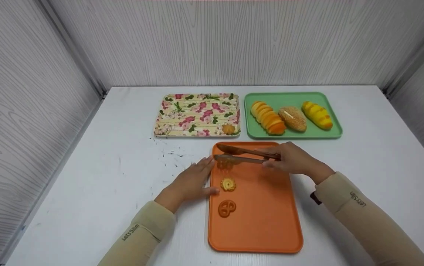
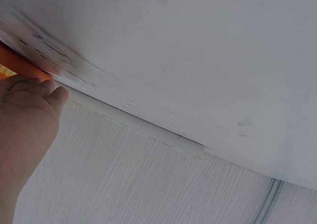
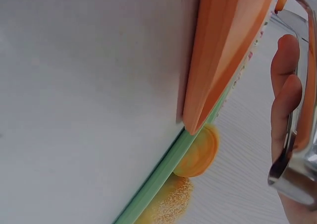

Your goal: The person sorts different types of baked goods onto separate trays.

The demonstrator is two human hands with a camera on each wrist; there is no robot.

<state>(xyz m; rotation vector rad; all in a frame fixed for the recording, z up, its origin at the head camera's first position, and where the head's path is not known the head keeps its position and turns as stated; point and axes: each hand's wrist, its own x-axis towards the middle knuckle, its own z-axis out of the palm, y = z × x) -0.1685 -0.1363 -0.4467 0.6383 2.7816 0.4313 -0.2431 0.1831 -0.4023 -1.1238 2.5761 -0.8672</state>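
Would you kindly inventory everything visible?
Table: one, white, underneath.
Walls: three, grey, surrounding.
Floral tray: one, multicoloured, back left.
Green tray: one, green, back right.
Orange tray: one, orange, front.
Breads: three, yellow/tan, green tray.
Tongs: one, silver, over orange tray.
Scalloped cookie: one, golden, floral tray.
Round cookie: one, yellow, orange tray.
Brown cookies: two, brown, orange tray and tongs' tips.
Sleeves: two, beige, forearms.
Left hand: one, bare, at orange tray.
Right hand: one, bare, gripping tongs.

Walled beyond the far edge of the white bench [image 1: 104,177] by pale wood-grain panelling [image 1: 215,44], flanked past left and right edges by matching side panels [image 1: 12,81], with grey strips [image 1: 74,46] near both far corners.
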